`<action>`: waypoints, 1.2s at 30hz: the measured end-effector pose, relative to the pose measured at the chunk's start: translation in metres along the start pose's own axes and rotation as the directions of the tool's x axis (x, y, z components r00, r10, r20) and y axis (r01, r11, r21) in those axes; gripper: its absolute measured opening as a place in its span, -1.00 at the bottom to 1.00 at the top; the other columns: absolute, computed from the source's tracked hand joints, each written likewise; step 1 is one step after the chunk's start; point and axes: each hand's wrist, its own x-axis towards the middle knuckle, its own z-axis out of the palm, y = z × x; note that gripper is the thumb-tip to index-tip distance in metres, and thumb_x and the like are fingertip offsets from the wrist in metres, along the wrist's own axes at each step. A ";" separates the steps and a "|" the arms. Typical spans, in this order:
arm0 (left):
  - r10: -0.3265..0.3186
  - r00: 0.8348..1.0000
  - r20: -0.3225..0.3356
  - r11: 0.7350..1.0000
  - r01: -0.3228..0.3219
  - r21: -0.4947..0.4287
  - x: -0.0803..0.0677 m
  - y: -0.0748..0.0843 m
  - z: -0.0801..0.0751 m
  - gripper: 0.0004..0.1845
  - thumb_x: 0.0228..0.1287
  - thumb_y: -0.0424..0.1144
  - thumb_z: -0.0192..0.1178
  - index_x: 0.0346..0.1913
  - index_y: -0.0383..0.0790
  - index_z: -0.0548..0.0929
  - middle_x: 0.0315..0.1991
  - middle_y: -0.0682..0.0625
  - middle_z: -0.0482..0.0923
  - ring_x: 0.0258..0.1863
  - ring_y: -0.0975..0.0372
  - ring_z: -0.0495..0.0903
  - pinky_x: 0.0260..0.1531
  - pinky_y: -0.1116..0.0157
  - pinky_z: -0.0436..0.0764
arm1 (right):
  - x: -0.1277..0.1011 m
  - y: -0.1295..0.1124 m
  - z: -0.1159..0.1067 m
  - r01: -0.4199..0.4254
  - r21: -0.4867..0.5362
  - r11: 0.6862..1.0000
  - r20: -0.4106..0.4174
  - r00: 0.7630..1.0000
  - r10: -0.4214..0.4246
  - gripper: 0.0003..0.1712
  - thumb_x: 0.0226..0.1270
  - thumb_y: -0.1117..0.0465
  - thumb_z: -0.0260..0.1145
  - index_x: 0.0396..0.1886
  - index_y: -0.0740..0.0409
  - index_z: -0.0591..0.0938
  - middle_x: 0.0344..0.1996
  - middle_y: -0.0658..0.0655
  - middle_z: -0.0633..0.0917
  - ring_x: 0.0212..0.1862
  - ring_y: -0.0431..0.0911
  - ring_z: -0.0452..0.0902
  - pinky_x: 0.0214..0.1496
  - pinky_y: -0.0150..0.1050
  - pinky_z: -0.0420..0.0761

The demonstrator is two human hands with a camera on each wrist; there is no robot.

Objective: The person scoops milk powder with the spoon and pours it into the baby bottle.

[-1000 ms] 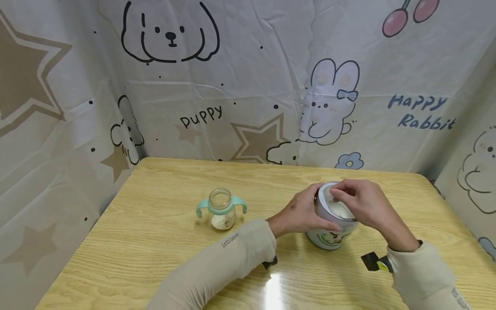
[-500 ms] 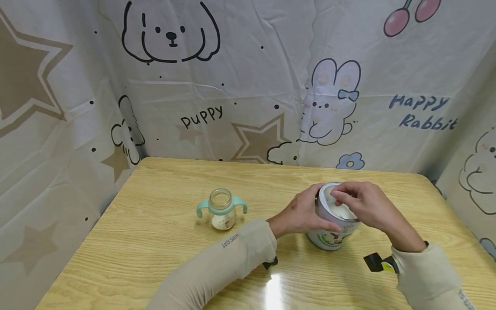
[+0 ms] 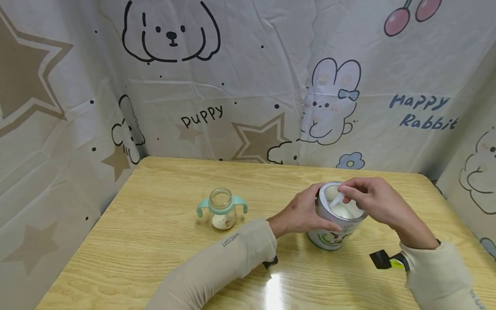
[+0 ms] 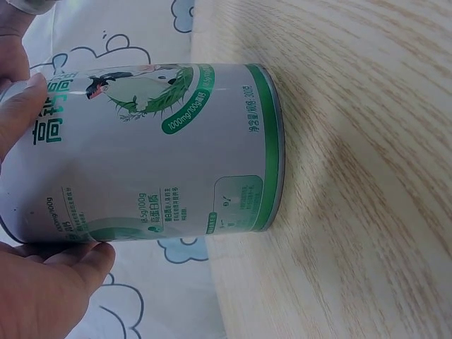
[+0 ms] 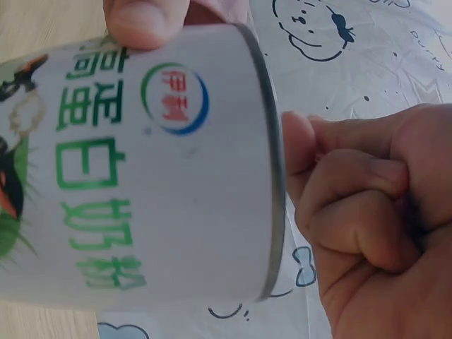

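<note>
A white milk powder can (image 3: 329,239) with green trim stands on the right part of the table, its top off. My left hand (image 3: 304,211) grips the can's side, thumb across the front and fingers behind; the left wrist view shows the can (image 4: 155,159) between thumb and fingers. Over the opening, my right hand (image 3: 373,200) pinches the white handle of a scoop (image 3: 336,200), which slants down into the can. Pale powder shows inside, and the scoop's bowl is not clearly visible. In the right wrist view the right hand's (image 5: 374,219) fingers are curled beside the can's rim.
To the left stands an uncapped clear baby bottle (image 3: 222,221) with mint-green handles and some powder in the bottom. The wooden table (image 3: 155,193) backs onto a printed cloth (image 3: 248,77) with cartoon drawings, which also hangs at both sides.
My right hand has shifted slightly right, and the scoop's white handle now shows above the powder. My left hand and the baby bottle have stayed in place.
</note>
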 end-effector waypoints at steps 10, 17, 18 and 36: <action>-0.002 1.000 -0.007 1.000 0.002 -0.011 0.002 0.000 0.000 0.04 -0.12 -0.08 0.65 0.44 -0.12 0.29 0.20 0.10 0.49 0.11 0.40 0.47 0.10 0.46 0.51 | -0.002 0.013 -0.011 -0.109 0.038 0.993 -0.110 0.988 0.113 -0.41 0.54 -0.10 0.14 0.07 0.39 0.62 -0.35 0.09 0.71 -0.34 -0.10 0.43 -0.46 -0.35 0.47; -0.012 1.000 -0.006 1.000 0.012 -0.007 0.001 0.000 -0.001 0.04 -0.11 -0.07 0.65 0.45 -0.10 0.28 0.24 0.09 0.48 0.16 0.38 0.47 0.15 0.44 0.48 | -0.008 0.031 -0.023 -0.137 0.171 0.976 -0.125 0.979 0.159 -0.41 0.57 -0.07 0.11 0.11 0.43 0.56 -0.44 -0.12 0.65 -0.56 -0.19 0.29 -0.59 -0.32 0.34; -0.013 1.000 -0.004 1.000 0.013 -0.008 0.001 -0.001 -0.001 0.04 -0.11 -0.07 0.65 0.45 -0.10 0.28 0.24 0.09 0.48 0.17 0.37 0.47 0.15 0.44 0.48 | -0.009 0.034 -0.025 -0.133 0.190 0.973 -0.132 0.978 0.160 -0.43 0.58 -0.05 0.11 0.11 0.44 0.55 -0.45 -0.13 0.64 -0.58 -0.19 0.28 -0.60 -0.31 0.33; 0.010 1.000 0.004 0.999 -0.010 -0.031 0.000 -0.001 0.000 0.04 -0.10 -0.12 0.65 0.45 -0.12 0.28 0.25 0.05 0.49 0.17 0.37 0.48 0.12 0.46 0.49 | -0.016 0.056 -0.023 -0.120 0.277 0.953 -0.186 0.967 0.176 -0.56 0.53 0.01 0.20 -0.07 0.37 0.59 -0.50 -0.21 0.65 -0.57 -0.22 0.30 -0.62 -0.32 0.31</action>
